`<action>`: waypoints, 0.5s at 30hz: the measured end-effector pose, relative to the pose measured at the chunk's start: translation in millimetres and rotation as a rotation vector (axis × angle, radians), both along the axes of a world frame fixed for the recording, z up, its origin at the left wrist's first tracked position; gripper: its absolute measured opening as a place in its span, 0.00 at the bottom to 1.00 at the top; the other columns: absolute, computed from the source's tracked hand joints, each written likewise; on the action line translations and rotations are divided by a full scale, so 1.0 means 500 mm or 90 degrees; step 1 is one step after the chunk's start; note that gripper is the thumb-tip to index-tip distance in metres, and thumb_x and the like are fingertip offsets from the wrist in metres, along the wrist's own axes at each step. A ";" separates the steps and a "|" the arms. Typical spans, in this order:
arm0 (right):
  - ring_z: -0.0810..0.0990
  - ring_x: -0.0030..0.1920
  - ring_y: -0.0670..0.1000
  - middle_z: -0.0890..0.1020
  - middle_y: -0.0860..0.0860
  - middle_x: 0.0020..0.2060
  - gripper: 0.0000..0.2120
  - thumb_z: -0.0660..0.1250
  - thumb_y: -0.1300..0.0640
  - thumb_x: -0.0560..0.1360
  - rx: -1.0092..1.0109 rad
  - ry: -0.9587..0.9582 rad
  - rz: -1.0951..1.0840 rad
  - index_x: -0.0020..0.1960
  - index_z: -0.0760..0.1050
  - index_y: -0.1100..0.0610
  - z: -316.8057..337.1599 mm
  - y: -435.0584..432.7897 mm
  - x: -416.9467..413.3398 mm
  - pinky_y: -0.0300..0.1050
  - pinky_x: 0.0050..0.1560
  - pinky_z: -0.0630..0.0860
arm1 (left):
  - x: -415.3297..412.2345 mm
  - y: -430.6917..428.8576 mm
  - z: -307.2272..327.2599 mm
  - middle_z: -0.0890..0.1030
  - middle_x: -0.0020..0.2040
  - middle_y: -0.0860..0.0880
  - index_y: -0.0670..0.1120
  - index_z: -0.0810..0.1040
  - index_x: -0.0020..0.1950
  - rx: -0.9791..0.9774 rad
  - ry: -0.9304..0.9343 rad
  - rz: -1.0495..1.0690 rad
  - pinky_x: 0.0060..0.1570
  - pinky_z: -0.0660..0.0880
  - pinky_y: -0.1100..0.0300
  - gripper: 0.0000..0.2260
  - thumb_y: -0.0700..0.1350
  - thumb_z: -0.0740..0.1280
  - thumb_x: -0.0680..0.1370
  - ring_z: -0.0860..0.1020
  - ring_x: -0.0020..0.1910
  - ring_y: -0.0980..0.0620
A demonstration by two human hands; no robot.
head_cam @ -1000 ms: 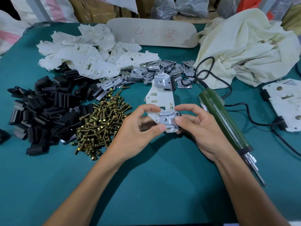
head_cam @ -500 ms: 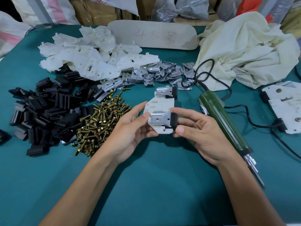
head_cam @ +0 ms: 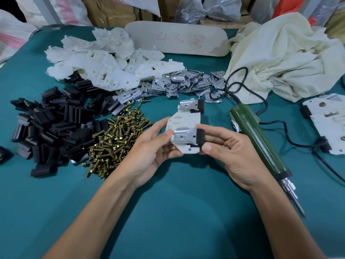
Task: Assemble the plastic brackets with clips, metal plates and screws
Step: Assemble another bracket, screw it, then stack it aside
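Black clips (head_cam: 56, 128) lie heaped on the teal tabletop (head_cam: 168, 212), with brass screws (head_cam: 115, 143) just beside them. The left hand (head_cam: 149, 152) pinches the white bracket (head_cam: 184, 120) by its left edge, above the tabletop. The right hand (head_cam: 235, 154) grips its right edge. A green screwdriver (head_cam: 261, 144) lies to the right.

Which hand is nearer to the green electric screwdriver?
Right. The right hand sits just beside the screwdriver; the left hand is farther off, across the held bracket.
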State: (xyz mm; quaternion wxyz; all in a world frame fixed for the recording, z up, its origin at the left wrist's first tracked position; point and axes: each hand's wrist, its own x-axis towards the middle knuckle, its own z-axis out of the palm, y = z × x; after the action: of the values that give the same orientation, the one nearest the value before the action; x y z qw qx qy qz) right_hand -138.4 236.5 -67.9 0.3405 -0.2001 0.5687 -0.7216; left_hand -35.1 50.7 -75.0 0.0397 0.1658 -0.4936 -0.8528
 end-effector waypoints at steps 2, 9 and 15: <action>0.84 0.58 0.53 0.87 0.57 0.56 0.25 0.76 0.58 0.66 0.001 0.003 -0.002 0.63 0.81 0.57 -0.002 -0.001 0.000 0.43 0.57 0.81 | 0.000 0.000 0.000 0.82 0.56 0.41 0.44 0.71 0.73 0.001 -0.001 0.000 0.42 0.81 0.59 0.17 0.40 0.60 0.83 0.79 0.47 0.46; 0.84 0.58 0.55 0.87 0.59 0.56 0.24 0.74 0.59 0.67 -0.003 0.005 -0.009 0.63 0.80 0.59 -0.004 -0.002 0.001 0.44 0.57 0.82 | -0.002 0.002 0.001 0.83 0.54 0.42 0.44 0.71 0.73 0.012 -0.006 0.010 0.41 0.81 0.60 0.17 0.40 0.60 0.83 0.80 0.45 0.48; 0.85 0.55 0.51 0.86 0.58 0.58 0.21 0.76 0.60 0.71 -0.047 -0.029 0.010 0.64 0.82 0.57 -0.004 -0.001 -0.004 0.40 0.52 0.82 | -0.001 -0.004 0.004 0.83 0.52 0.39 0.45 0.73 0.71 -0.021 -0.014 0.018 0.42 0.81 0.59 0.17 0.43 0.64 0.81 0.81 0.45 0.47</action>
State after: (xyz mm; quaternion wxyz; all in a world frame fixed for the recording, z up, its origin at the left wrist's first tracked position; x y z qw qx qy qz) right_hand -140.4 236.0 -70.0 0.3509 -0.2006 0.5320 -0.7440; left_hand -35.6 48.8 -73.0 0.0494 0.1814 -0.5058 -0.8419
